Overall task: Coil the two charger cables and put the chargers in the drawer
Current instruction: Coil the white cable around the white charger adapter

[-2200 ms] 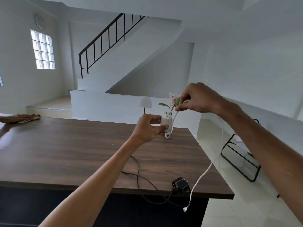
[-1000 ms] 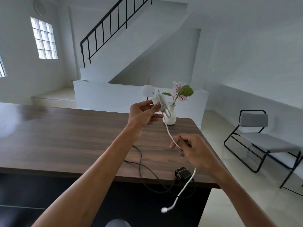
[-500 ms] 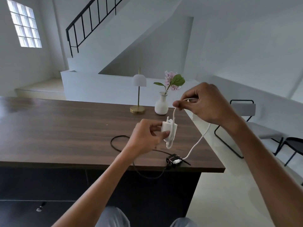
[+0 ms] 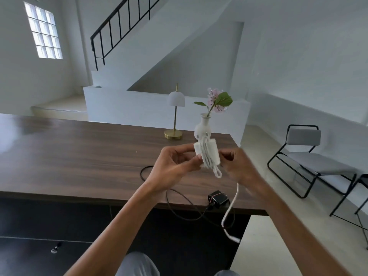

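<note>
Above the wooden bench [image 4: 79, 156], our left hand [image 4: 175, 166] grips the white charger [image 4: 213, 153]; our right hand [image 4: 239, 167] holds its cable [image 4: 237, 194].

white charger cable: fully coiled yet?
Partly. Several turns wrap the white charger, but a tail of white cable hangs loose below the right hand.

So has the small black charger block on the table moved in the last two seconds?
No. The small black charger block still lies by the near edge of the brown wooden table, near its right corner.
</note>
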`<action>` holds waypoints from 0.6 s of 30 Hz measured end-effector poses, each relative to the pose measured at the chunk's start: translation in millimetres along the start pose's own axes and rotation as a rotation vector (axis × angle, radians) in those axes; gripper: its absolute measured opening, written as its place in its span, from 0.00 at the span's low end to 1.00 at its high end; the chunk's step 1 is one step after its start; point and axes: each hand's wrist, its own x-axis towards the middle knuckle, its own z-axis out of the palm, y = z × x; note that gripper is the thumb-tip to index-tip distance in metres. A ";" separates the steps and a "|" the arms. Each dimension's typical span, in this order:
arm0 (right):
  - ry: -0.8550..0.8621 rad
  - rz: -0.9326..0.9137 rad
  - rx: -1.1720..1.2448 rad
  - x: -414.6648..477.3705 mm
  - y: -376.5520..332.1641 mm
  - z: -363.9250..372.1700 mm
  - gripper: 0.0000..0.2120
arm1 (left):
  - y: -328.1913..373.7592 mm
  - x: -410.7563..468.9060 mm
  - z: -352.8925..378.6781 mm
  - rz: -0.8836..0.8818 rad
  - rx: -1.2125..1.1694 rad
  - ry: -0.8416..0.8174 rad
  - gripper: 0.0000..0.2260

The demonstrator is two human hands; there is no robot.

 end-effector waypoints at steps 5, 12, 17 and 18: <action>-0.091 -0.043 -0.138 -44.1 -2.3 18.9 0.16 | 5.6 6.6 -13.1 -0.048 0.016 0.249 0.11; -0.187 -0.128 -0.524 -59.9 -55.3 -7.5 0.16 | -15.6 6.1 -13.0 -0.025 0.465 0.378 0.09; -0.080 -0.182 -0.639 -36.5 -81.4 -37.1 0.16 | -22.5 -2.1 -4.6 -0.019 0.758 0.192 0.14; -0.055 -0.202 -0.633 -28.1 -84.3 -42.4 0.16 | -21.3 -4.8 -3.0 -0.016 0.764 0.128 0.15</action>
